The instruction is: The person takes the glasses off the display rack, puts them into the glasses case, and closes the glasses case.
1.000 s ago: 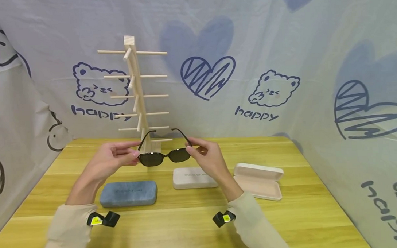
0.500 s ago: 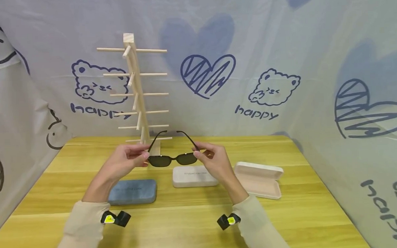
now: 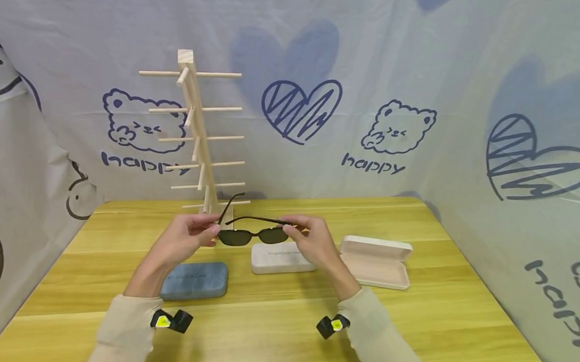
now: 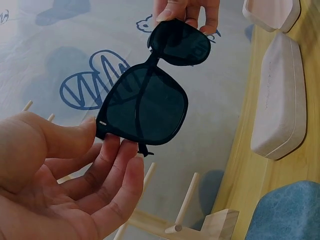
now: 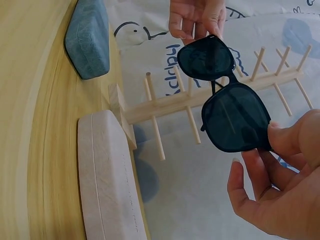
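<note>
Both hands pinch the black dark-lensed sunglasses (image 3: pixel 253 234) at their outer ends, left hand (image 3: pixel 188 238), right hand (image 3: pixel 307 238), above the white case (image 3: pixel 280 257); right temple now folded across (left one open).

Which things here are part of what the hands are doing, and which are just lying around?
In hand:
sunglasses, pinched at each end by the left hand and right hand

Lying about:
wooden rack
blue case, closed
white case, closed
pink case, open
</note>
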